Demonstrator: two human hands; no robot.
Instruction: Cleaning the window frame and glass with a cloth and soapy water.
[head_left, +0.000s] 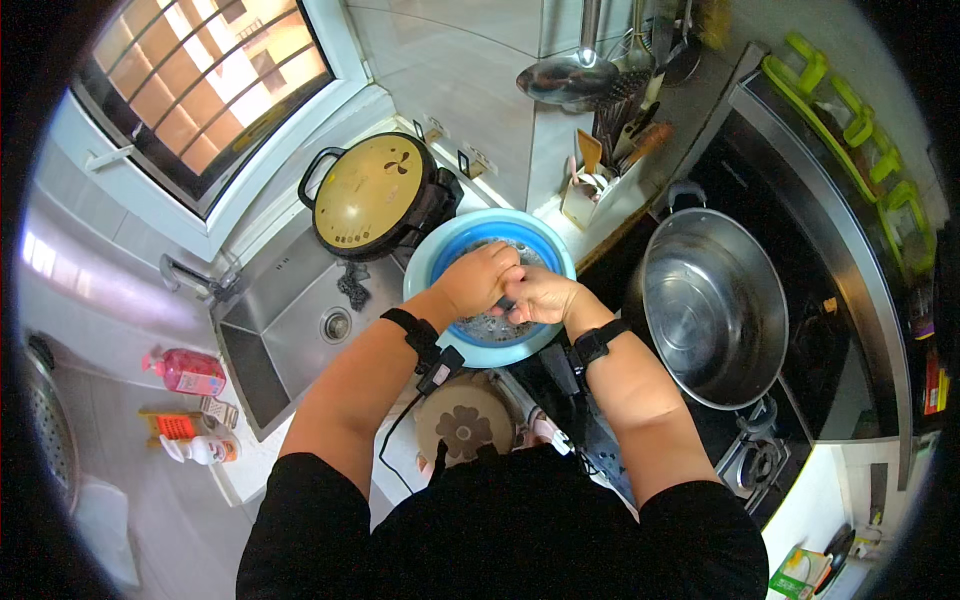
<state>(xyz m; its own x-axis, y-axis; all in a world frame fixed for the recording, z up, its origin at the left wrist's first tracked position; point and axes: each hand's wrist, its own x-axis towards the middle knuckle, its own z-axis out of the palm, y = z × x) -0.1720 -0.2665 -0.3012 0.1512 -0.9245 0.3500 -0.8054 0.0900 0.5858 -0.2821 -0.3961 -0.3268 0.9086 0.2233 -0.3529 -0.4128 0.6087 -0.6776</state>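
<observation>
A light-blue plastic basin (420, 262) stands before me, with a darker blue inside and what looks like sudsy water in it. Over the basin my left hand (478, 279) and my right hand (541, 294) meet, their fingers curled together. Part of a small dark object (505, 302) shows between the fingers; most of it is hidden, so its kind is unclear. Both wrists wear black straps with small devices, and a black cable hangs from the left one.
Left of the basin are a steel sink (300, 330) with a dark scrubber (352, 285) and a faucet (202, 281). A yellow-lidded electric pan (371, 195) stands behind. To the right, a large metal pot (712, 307) rests at the stove. Soap bottles (187, 371) line the left side.
</observation>
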